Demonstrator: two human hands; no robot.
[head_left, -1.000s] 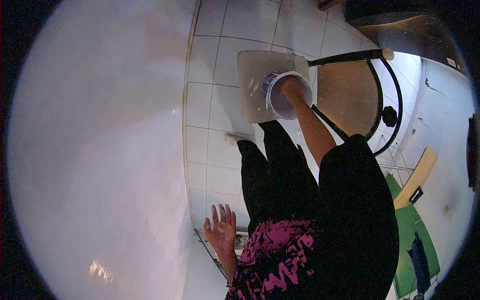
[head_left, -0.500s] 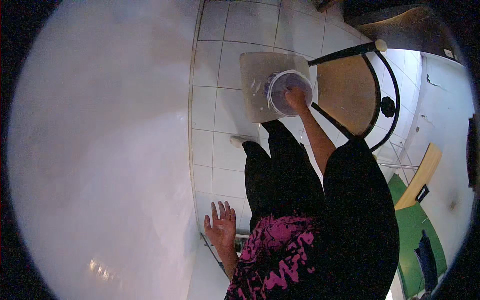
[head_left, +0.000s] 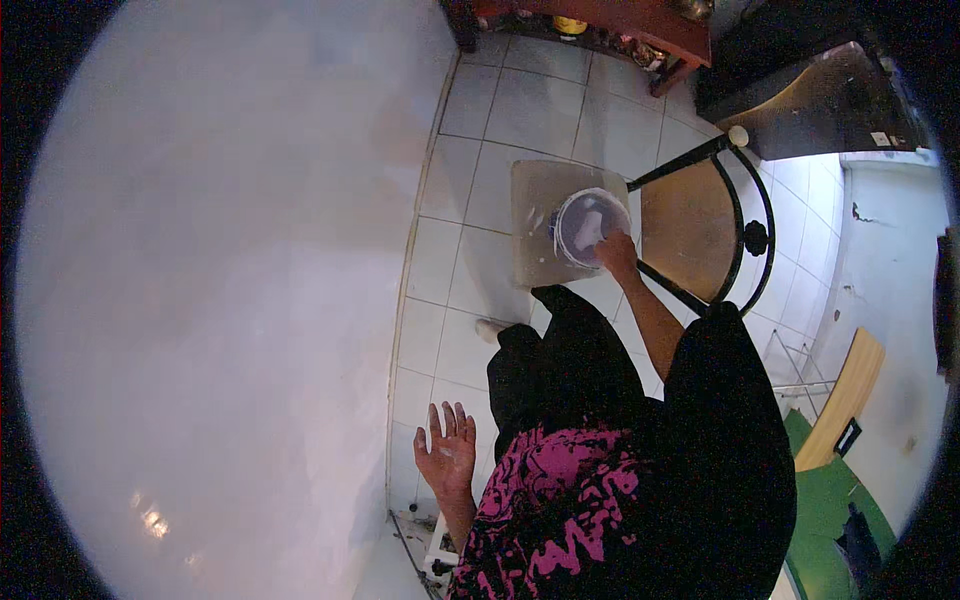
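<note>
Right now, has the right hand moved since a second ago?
Yes: against the bucket, the right hand has drawn back from its middle to its lower-right edge in the picture.

Room that looks like part of a home: white tiled floor (head_left: 430,255), broad pale wall (head_left: 230,250), black-framed chair (head_left: 690,230) with a tan backrest, low reddish wooden stand (head_left: 660,30) with small items, and a scuffed white right-hand wall (head_left: 875,280).

In front of you, the grey-brown seat (head_left: 532,195) of a black-framed chair (head_left: 690,232), smeared with white, carries a round, white-rimmed bucket (head_left: 573,222); the chair stands on the pale tiled floor (head_left: 484,272).
</note>
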